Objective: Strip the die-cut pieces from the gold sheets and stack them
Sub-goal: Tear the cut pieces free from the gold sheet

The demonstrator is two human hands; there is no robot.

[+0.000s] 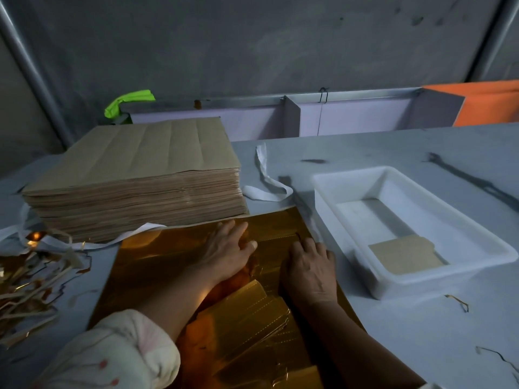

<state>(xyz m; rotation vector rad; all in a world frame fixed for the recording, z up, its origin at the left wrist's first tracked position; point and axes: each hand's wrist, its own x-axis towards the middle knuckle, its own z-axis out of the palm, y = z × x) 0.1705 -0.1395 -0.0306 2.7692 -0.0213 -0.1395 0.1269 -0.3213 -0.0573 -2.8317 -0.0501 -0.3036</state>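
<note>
Gold scrap strips (25, 279) lie tangled at the desk's (407, 332) left edge. Toward the far left corner stands a thick stack of brown-backed sheets (134, 175). One gold sheet (146, 265) lies flat at the near edge. The left hand (227, 248) rests on it with fingers straight, holding nothing. Loose die-cut pieces (247, 313) lie between the forearms. The right hand (309, 265) bends its fingers onto the sheet; whether they pinch anything cannot be told. Rightward, a white tray (421, 282) holds one brown piece (404, 256).
</note>
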